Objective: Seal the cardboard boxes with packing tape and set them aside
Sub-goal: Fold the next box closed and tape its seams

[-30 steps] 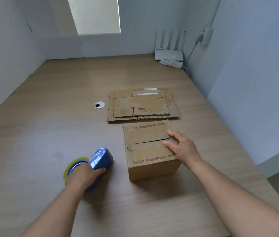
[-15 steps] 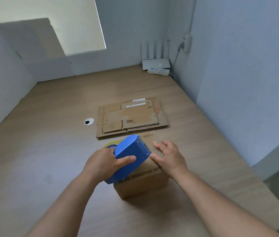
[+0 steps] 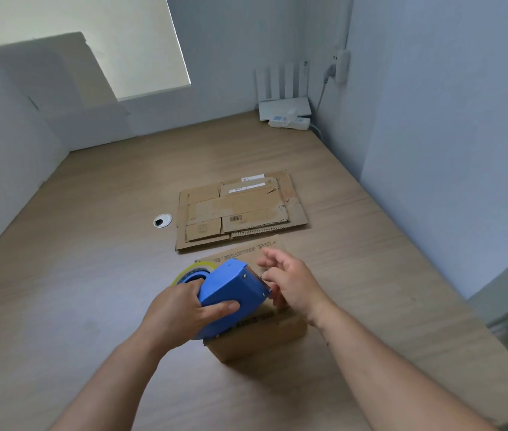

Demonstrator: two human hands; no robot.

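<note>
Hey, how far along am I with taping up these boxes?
Done: nothing sealed that I can see, and no box set aside in view. In hand: the left hand grips the blue tape dispenser over the one upright box, and the right hand hovers open at its toothed edge. Left: tape that box, move it aside, then deal with the flattened cardboard stack behind it.

a pale wood-grain tabletop (image 3: 91, 244) is enclosed by blue-grey walls (image 3: 433, 150). soft light is admitted by a window (image 3: 106, 32) at upper left. a white router (image 3: 283, 102) and power strip (image 3: 290, 122) are set in the far corner, and a round grommet (image 3: 162, 220) is sunk mid-surface.
</note>
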